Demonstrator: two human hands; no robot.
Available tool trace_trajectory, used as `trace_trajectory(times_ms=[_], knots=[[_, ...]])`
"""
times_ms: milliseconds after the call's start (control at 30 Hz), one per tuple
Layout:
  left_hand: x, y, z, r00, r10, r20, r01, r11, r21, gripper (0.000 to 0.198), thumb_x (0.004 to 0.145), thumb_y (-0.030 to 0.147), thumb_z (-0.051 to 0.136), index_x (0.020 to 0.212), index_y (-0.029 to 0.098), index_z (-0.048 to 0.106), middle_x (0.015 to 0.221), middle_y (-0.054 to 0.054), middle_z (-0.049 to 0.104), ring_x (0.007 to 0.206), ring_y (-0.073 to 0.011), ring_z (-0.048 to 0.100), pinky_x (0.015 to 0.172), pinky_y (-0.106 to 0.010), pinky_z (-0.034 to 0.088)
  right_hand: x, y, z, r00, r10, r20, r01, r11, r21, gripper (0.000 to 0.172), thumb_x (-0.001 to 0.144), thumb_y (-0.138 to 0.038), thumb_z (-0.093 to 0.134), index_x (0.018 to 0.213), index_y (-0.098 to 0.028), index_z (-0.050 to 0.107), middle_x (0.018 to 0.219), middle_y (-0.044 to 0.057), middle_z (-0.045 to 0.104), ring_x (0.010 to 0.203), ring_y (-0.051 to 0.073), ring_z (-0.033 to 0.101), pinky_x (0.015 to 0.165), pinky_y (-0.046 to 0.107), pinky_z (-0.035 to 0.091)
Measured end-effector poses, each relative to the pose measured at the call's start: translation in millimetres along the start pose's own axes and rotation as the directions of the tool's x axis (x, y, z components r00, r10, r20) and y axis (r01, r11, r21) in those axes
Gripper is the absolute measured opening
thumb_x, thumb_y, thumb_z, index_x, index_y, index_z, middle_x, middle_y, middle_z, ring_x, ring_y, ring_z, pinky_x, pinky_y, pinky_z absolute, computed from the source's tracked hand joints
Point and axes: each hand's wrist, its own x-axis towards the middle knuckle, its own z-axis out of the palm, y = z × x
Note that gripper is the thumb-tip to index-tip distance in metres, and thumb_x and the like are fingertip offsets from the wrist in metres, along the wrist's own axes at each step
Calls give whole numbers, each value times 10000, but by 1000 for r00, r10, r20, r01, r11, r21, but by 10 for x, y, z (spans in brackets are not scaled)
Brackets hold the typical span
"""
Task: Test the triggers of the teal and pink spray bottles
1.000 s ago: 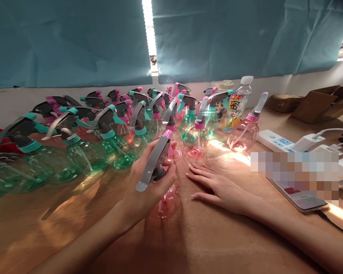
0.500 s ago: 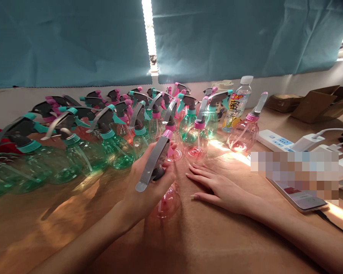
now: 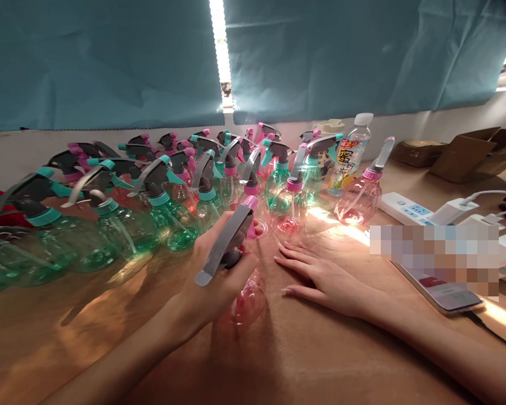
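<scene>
One pink trigger-spray bottle is in my left hand, whose fingers are closed round its neck and grey spray head; its clear body shows just below my grip. My right hand lies palm down, fingers loosely spread, on the brown tabletop just right of that grip. Green trigger-spray bottles crowd beyond it to the left; a smartphone lies well to its right.
</scene>
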Motion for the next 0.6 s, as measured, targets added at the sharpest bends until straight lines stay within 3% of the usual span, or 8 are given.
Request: trace_trajectory(times_ms=[133, 333, 600], knots=[[-20, -17, -7, 999, -27, -40, 28, 999, 38, 101, 666, 139, 506, 700, 221, 457, 607, 49, 468, 529, -112, 442, 520, -240, 425, -4, 4, 7, 1000, -10, -23, 10, 1000, 23, 662, 925, -580, 520, 1465, -204, 446, 1555, 102, 339, 1448, 298, 288, 1178, 514, 266], [5, -89, 2, 996, 75, -54, -76, 997, -11, 39, 702, 185, 532, 721, 218, 522, 603, 42, 509, 493, -110, 434, 484, -242, 424, -4, -11, 1, 1000, -12, -19, 12, 1000, 11, 663, 926, -581, 515, 1467, -204, 443, 1556, 100, 338, 1447, 295, 292, 1178, 513, 269], [-5, -113, 24, 998, 54, 14, -54, 998, -20, 131, 748, 172, 517, 828, 239, 596, 562, 44, 498, 500, -132, 463, 501, -270, 442, -3, -26, -17, 1000, -1, -4, 1, 1000, -3, 671, 932, -589, 497, 1469, -191, 438, 1557, 104, 340, 1448, 287, 293, 1179, 494, 274]])
